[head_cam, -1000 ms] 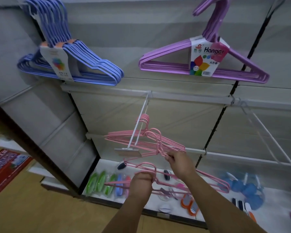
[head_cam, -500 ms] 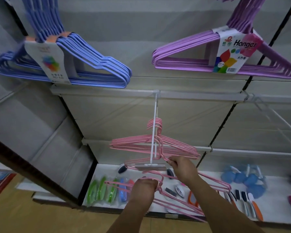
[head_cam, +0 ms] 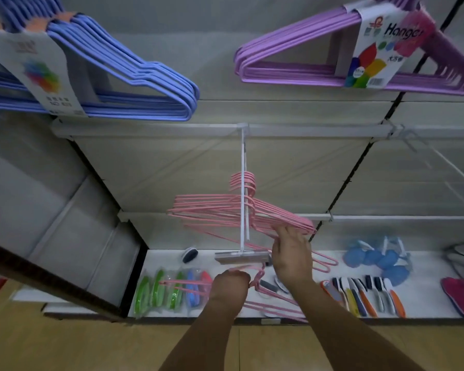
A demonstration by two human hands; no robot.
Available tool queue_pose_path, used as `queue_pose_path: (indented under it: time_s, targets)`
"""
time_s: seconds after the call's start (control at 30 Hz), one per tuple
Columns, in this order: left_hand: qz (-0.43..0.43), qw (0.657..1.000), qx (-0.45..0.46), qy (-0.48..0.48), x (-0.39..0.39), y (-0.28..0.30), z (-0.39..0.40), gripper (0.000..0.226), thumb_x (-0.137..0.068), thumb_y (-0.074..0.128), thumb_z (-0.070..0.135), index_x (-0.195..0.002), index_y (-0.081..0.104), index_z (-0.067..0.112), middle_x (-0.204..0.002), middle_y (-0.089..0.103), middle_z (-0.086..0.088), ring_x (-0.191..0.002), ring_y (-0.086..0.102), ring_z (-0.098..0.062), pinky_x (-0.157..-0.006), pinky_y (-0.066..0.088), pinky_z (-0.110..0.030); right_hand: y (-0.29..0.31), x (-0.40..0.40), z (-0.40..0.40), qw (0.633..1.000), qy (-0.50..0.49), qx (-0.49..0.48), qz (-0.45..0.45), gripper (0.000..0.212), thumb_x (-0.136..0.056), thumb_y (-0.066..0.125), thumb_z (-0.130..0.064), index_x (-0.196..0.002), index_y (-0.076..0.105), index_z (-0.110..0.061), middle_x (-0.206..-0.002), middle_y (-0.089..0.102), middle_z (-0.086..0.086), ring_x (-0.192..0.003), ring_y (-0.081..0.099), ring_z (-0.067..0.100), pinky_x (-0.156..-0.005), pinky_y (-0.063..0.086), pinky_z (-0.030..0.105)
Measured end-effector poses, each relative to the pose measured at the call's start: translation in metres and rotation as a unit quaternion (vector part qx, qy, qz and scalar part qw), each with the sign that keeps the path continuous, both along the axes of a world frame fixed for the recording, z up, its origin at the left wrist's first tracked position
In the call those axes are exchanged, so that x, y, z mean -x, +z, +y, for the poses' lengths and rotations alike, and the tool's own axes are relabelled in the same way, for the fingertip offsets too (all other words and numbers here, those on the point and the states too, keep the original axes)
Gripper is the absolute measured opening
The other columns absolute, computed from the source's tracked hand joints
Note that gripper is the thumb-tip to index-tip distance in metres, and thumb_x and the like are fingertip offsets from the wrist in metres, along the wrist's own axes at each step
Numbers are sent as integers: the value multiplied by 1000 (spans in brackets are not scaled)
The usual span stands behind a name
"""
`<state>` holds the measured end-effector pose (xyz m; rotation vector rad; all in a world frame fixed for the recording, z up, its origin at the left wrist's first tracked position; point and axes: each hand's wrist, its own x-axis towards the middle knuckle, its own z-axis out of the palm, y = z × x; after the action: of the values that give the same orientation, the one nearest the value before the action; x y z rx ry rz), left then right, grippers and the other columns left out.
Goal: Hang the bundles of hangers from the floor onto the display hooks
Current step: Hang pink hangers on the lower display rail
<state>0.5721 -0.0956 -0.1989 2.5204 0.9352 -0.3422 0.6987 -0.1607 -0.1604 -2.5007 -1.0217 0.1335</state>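
A bundle of pink hangers (head_cam: 212,212) hangs on the white display hook (head_cam: 243,167) in the middle of the wall. My right hand (head_cam: 292,255) is just below the bundle's right shoulder, fingers relaxed and touching the lower wires. My left hand (head_cam: 231,286) grips the necks of a second bundle of pink hangers (head_cam: 276,303), held low in front of the bottom shelf, under the hook's price-tag holder (head_cam: 241,258).
Blue hangers (head_cam: 134,84) and purple hangers (head_cam: 306,73) hang on the upper row. A bare white hook (head_cam: 445,167) juts out at the right. The bottom shelf (head_cam: 166,257) holds green and blue brushes, orange-handled tools and blue items. Wooden floor lies below.
The view has tilted down and closer. My right hand has let go of the hung pink bundle and opened beneath it. My left hand still holds the second bundle low.
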Motion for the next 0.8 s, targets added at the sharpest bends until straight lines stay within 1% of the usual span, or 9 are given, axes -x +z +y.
queue_pose_path:
  time_s: [0.13, 0.23, 0.3, 0.37, 0.43, 0.5, 0.57, 0.67, 0.8]
  targets:
    - [35, 999, -19, -1, -9, 1, -2, 25, -94, 44, 6, -110, 63, 7, -113, 63, -11, -105, 59, -26, -90, 45, -30, 0, 33, -31, 994, 38, -96, 38, 38, -91, 32, -29, -111, 63, -18, -99, 64, 0, -88, 59, 16, -73, 46, 30]
    - [55, 998, -25, -22, -12, 4, -4, 24, -93, 46, 4, -111, 62, 5, -115, 63, -12, -108, 59, -27, -91, 44, -32, 1, 50, -41, 984, 65, -133, 94, 46, -87, 26, -41, -115, 58, -23, -97, 62, -6, -81, 60, 12, -66, 50, 26]
    - [65, 997, -25, -39, -13, 6, -8, 25, -93, 48, 4, -113, 61, 6, -117, 64, -11, -110, 59, -27, -93, 45, -33, 2, 55, -41, 977, 69, -164, 114, 40, -90, 35, -38, -120, 57, -24, -99, 63, -9, -80, 56, 6, -65, 42, 13]
    - [60, 997, -19, -51, -14, 7, -12, 25, -92, 47, 4, -113, 62, 8, -117, 64, -11, -109, 60, -27, -94, 46, -34, 6, 57, -40, 977, 79, -163, 111, 26, -95, 40, -28, -113, 57, -20, -93, 64, -6, -75, 53, 7, -59, 33, 8]
    - [35, 998, -18, -45, -15, 12, -15, 26, -89, 47, 1, -108, 63, 9, -113, 65, -10, -106, 60, -28, -90, 46, -33, 8, 54, -38, 975, 63, -162, 139, 13, -100, 41, -20, -100, 54, -18, -82, 60, -3, -70, 52, 13, -54, 36, 17]
    - [-24, 999, -24, -26, -16, 19, -17, 30, -84, 47, -2, -107, 62, 11, -111, 63, -8, -107, 58, -27, -87, 45, -32, 12, 45, -34, 962, 12, -193, 193, 16, -101, 41, -19, -87, 50, -15, -74, 58, 4, -65, 54, 24, -55, 44, 35]
    - [-80, 993, -85, -17, -17, 29, -17, 33, -82, 48, 0, -109, 59, 16, -113, 61, -5, -109, 55, -25, -85, 42, -30, 20, 33, -30, 940, -26, -232, 247, 22, -100, 41, -18, -80, 49, -15, -70, 58, 12, -55, 53, 28, -53, 48, 45]
    - [-130, 978, -163, -10, -14, 40, -14, 24, -93, 41, 21, -113, 53, 23, -116, 60, -2, -109, 55, -24, -86, 41, -29, 36, 22, -18, 932, -20, -243, 270, 25, -100, 42, -12, -76, 48, -8, -67, 58, 12, -48, 51, 24, -50, 45, 39]
    - [-148, 970, -185, -46, -6, 46, -7, 48, -95, 25, 45, -133, 45, 22, -131, 54, -3, -123, 47, -24, -105, 34, -34, 54, 14, 0, 942, 1, -225, 247, 25, -99, 42, -13, -76, 50, -8, -68, 60, 12, -56, 57, 28, -62, 48, 41]
